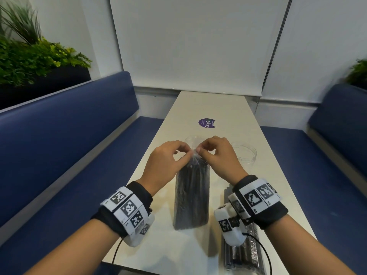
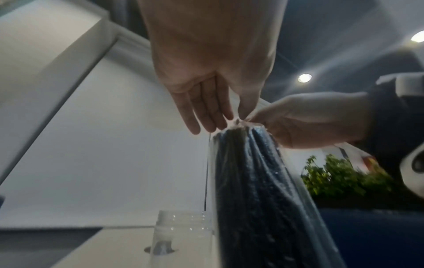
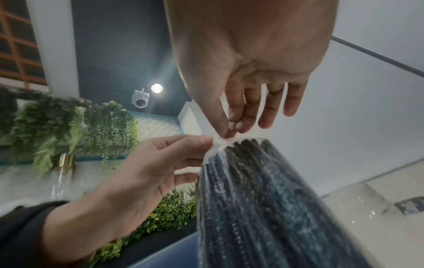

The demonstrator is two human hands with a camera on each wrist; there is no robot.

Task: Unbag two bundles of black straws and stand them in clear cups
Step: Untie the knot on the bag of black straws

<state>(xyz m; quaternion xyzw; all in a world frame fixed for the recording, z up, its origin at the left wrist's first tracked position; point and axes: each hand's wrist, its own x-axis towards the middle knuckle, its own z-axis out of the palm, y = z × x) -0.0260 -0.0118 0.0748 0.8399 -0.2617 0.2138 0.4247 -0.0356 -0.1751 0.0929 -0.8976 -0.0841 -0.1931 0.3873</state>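
A clear bag of black straws (image 1: 191, 197) stands upright on the table (image 1: 208, 104), its base near me. My left hand (image 1: 165, 163) and right hand (image 1: 217, 153) both pinch the bag's gathered top (image 1: 193, 154) between thumb and fingers. The wrist views show the same pinch on the bag top (image 2: 238, 125) (image 3: 220, 143). A second bag of black straws (image 1: 243, 253) lies flat at the near right, partly under my right wrist. One clear cup (image 1: 193, 140) stands behind my hands, another clear cup (image 1: 245, 151) to their right.
A purple round sticker (image 1: 207, 123) sits further along the narrow table. Blue bench seats (image 1: 59, 135) run along both sides. Green plants (image 1: 29, 58) stand behind the left bench.
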